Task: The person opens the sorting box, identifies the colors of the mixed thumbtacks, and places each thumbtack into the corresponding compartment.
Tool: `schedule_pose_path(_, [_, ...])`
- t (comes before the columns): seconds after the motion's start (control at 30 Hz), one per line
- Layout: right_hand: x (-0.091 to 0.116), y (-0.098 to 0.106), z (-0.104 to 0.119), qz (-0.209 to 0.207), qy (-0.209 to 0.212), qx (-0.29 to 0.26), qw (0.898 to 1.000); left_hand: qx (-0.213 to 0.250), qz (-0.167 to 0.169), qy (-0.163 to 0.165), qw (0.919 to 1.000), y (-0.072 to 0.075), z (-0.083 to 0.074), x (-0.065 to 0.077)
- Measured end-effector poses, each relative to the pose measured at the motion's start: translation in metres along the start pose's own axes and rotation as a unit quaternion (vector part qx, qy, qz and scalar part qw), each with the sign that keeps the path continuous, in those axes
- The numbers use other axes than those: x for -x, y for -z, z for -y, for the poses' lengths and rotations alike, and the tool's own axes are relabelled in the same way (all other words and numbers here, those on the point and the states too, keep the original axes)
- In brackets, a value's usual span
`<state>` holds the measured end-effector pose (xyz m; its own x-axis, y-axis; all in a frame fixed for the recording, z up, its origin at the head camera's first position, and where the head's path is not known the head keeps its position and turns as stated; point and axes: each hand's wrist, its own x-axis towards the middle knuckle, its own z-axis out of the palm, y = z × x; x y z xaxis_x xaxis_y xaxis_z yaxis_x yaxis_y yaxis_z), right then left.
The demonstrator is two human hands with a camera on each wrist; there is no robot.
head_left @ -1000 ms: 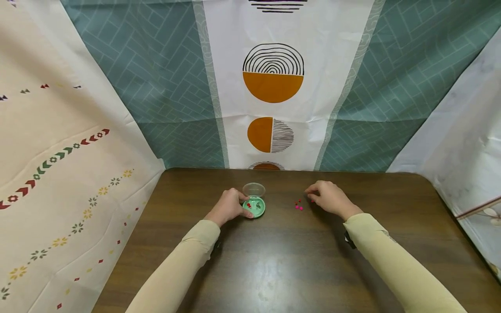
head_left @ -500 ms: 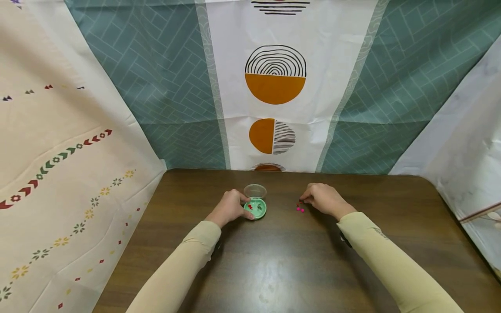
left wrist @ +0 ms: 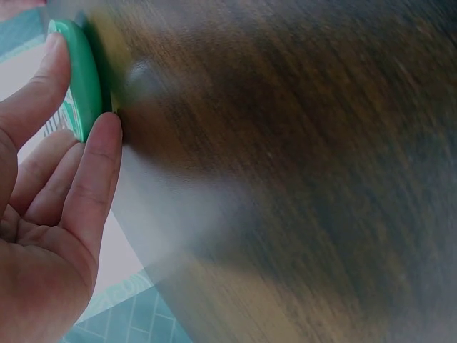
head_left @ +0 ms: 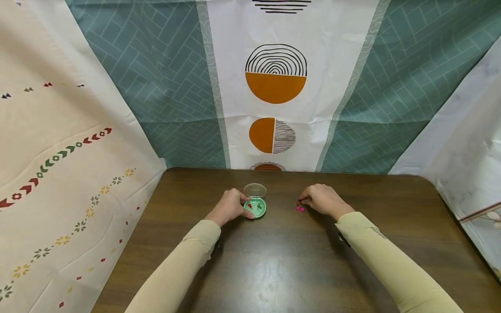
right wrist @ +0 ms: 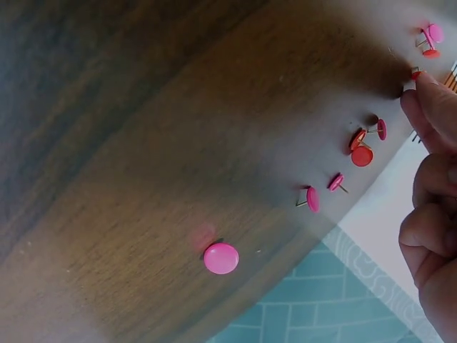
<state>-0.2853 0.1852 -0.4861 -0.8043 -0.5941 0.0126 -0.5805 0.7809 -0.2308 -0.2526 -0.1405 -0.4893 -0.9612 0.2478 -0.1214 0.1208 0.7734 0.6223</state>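
Note:
My left hand grips the near-left side of a small round green case, thumb and fingers at its rim. The clear lid stands open behind it, and a few red and dark green bits lie inside. In the left wrist view the case's green side shows between thumb and fingers. To the right, my right hand is low over the table. In the right wrist view its thumb and fingertip pinch a red thumbtack, partly hidden. Around it lie several pink thumbtacks and red thumbtacks.
The brown wooden table ends at a hanging patterned cloth behind both hands. A cream cloth hangs along the left, and a pale cloth on the right.
My right hand has moved left and slightly down, coming close to the thumbtacks on the table; its fingertips have closed together. My left hand stays on the case.

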Motion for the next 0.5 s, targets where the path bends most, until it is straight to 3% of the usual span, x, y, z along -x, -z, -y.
schedule_pose_path(0.5, [-0.0008, -0.0029, 0.0021, -0.010, 0.014, 0.016, 1.000, -0.003, -0.002, 0.004, 1.0000, -0.0009, 0.0020, -0.0008])
